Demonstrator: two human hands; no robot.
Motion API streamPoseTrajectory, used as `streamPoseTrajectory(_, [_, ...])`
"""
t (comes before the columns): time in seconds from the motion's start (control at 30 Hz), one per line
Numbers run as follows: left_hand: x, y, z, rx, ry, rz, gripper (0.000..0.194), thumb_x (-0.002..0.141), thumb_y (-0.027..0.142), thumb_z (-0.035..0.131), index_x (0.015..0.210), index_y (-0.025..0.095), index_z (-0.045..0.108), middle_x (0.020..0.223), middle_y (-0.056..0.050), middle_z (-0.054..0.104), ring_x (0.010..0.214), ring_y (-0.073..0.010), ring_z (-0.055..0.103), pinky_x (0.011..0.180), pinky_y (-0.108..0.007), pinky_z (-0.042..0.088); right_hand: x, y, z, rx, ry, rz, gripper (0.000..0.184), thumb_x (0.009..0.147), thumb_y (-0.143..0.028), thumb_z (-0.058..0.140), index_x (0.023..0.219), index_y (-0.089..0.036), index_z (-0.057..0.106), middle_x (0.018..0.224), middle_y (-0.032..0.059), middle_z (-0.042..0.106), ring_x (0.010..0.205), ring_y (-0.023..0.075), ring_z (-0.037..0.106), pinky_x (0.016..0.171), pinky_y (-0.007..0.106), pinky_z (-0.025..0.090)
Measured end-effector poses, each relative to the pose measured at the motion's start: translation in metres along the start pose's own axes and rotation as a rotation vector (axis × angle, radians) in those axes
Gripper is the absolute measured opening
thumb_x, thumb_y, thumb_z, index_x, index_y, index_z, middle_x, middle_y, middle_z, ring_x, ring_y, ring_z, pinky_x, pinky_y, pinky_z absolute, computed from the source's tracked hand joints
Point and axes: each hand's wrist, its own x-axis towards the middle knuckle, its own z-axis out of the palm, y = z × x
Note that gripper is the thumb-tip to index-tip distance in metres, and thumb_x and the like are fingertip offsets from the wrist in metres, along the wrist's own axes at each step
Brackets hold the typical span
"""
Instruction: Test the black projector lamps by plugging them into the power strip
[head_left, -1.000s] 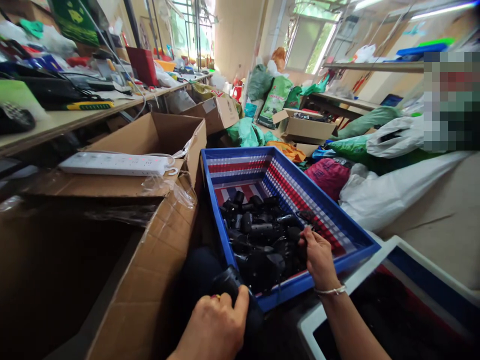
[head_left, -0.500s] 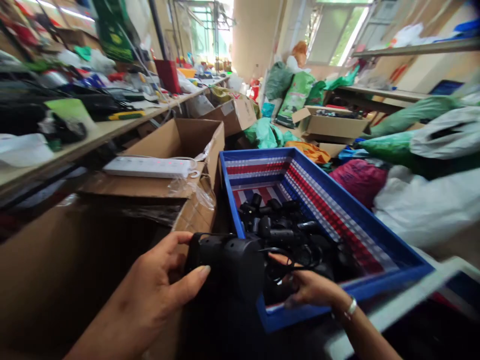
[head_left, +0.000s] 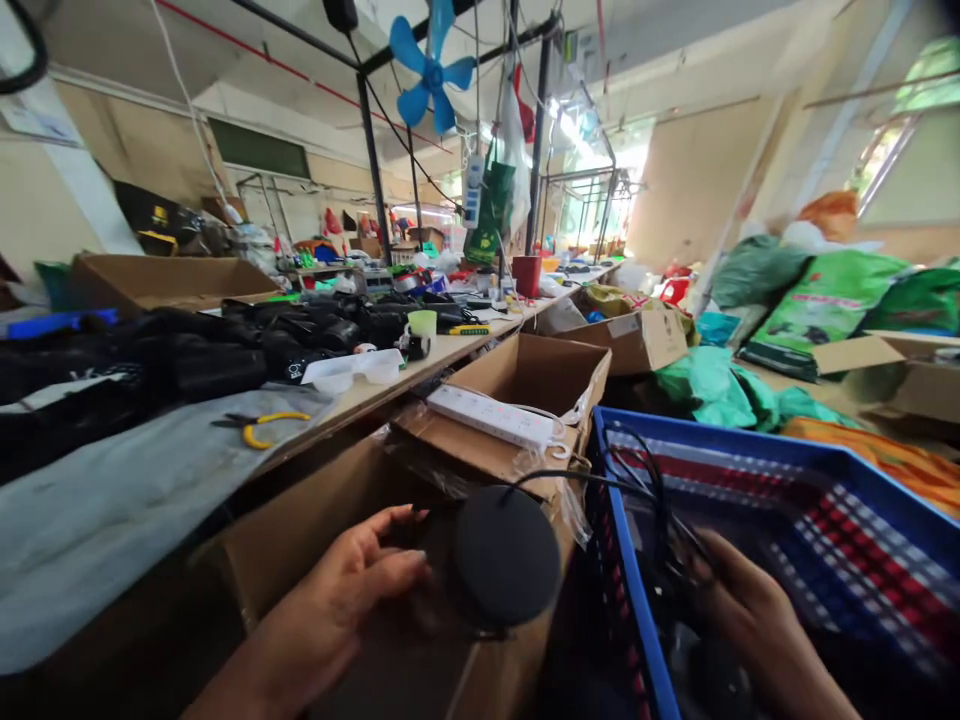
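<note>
My left hand is closed around a black cylindrical device, whose flat round end faces me. From that end a thin black cable runs across to the right. My right hand has its fingers wrapped round the looped part of the cable, over the blue plastic crate. Dark objects lie low in the crate beneath this hand, too shadowed to make out. Below the device gapes an open cardboard box.
A white power strip rests on a cardboard flap. To the left, the workbench bears yellow-handled pliers and many black items. A blue fan hangs overhead. Green bags are piled at the right.
My view has swung left and up, showing more of the workbench. The device has turned so its round end faces me. My right hand has drawn apart from it, with the cable stretched between.
</note>
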Motion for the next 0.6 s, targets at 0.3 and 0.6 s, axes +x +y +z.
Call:
streamPoseTrajectory(0.3, [0.038, -0.015, -0.053, -0.261, 0.135, -0.004, 0.044, 0.067, 0.029, 0.072, 0.104, 0.018, 0.051, 0.090, -0.005, 0.068, 0.083, -0.0194, 0.065, 0.078, -0.033, 0.049, 0.181, -0.099, 0.149, -0.297, -0.189, -0.413, 0.028, 0.073, -0.008, 0.043, 0.089, -0.015, 0.065, 0.080, 0.0065, 0.069, 0.076, 0.0182, 0.063, 0.065, 0.023, 0.043])
streamPoseTrajectory(0.6, [0.065, -0.026, -0.077, -0.345, 0.316, -0.034, 0.049, 0.064, 0.015, 0.073, 0.107, 0.018, 0.047, 0.089, -0.006, 0.069, 0.078, -0.0211, 0.066, 0.065, -0.033, 0.053, 0.215, -0.088, 0.184, -0.527, -0.225, -0.421, 0.028, 0.074, -0.003, 0.045, 0.085, -0.015, 0.068, 0.079, 0.0080, 0.069, 0.076, 0.0185, 0.064, 0.062, 0.021, 0.039])
